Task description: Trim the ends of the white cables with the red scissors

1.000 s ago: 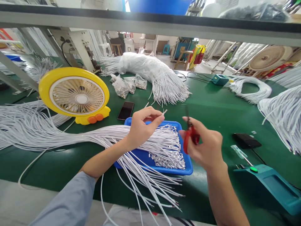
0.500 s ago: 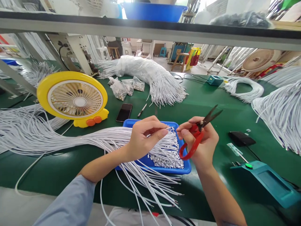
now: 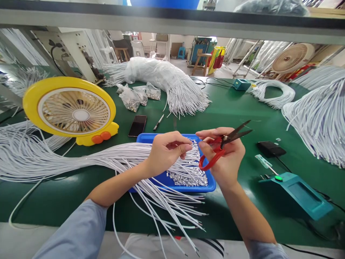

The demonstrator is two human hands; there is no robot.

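Observation:
My left hand [image 3: 169,153] is closed in a pinch above the blue tray [image 3: 212,185]. It seems to grip the end of a white wire, mostly hidden by the fingers. Just to its right, my right hand [image 3: 228,162] holds red-handled scissors [image 3: 212,160], their dark blades parted and pointing away to the upper right. Its thumb and forefinger reach toward the left fingertips; anything tiny between them is too small to make out. A bundle of white wires [image 3: 107,154] runs under my left hand into the tray. Small silvery metal terminals [image 3: 185,179] lie in the tray beneath the wire ends.
A yellow fan [image 3: 81,115] stands at left. Beyond the tray lie a phone [image 3: 137,126], a pen [image 3: 158,122], bags of small metal parts [image 3: 130,99] and a plastic-wrapped wire bundle [image 3: 159,73]. A teal device [image 3: 296,194] and more wires [image 3: 318,122] are at right. A shelf beam [image 3: 172,27] crosses above.
My right hand has moved a little left and up with the scissors, which have tilted slightly. The pale tip at my left fingertips no longer shows clearly. The whole view has shifted slightly.

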